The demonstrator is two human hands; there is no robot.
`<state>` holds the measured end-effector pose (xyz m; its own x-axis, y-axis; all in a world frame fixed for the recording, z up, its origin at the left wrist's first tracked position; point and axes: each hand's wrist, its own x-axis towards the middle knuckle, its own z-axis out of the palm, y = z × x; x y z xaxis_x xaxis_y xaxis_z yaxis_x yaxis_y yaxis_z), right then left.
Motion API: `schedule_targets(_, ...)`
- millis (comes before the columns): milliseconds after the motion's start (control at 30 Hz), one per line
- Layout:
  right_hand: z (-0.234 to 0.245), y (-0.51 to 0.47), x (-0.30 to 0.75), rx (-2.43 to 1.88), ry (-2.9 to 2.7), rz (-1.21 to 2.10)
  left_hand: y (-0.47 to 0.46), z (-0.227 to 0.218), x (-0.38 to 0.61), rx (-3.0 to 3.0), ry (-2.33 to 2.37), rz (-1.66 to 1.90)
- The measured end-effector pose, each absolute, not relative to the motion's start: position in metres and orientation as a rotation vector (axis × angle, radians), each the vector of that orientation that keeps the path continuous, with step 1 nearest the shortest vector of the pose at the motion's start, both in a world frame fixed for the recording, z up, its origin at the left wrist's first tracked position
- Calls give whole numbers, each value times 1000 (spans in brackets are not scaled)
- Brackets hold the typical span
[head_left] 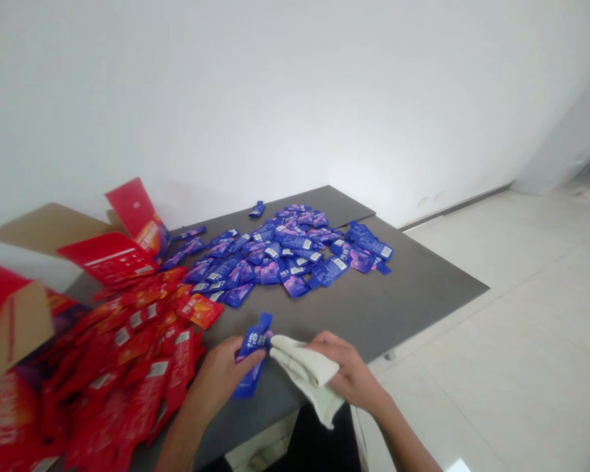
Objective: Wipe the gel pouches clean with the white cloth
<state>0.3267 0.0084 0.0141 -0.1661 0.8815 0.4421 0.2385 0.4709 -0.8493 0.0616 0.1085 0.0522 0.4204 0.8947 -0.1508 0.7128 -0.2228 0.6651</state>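
My left hand is closed on a blue pouch with white lettering, its thumb across the front. A second blue piece shows just below the thumb; whether it is a separate pouch I cannot tell. In my right hand is a folded off-white cloth, gripped between thumb and fingers, one corner hanging down. The cloth's tip meets the right side of the pouch. Both hands are over the front edge of the dark grey table. Beyond them lies a spread pile of blue pouches.
A heap of red pouches covers the table's left side. Behind it stands an open red cardboard box, and another open carton is at the far left. A white wall backs the table; pale floor tiles lie to the right.
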Motion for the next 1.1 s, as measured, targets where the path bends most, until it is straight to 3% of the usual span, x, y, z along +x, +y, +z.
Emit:
schedule_targets(200,23,8,335,-818,-1778,1047,155,113,142,2664,1020,793)
schedule_targets(367,18,12,339,-694,-1835,1085,197,137,254,3108,670,631)
schedule_targets(700,2,15,338,-680,-1775,1171,225,86,399,3278,706,436)
schedule_targets(900,-5,21,342,-645,-1813,1250,231,51,401,3267,702,259)
schedule_targets(1100,6,17,348,-600,-1777,1300,222,65,365,3222,635,240)
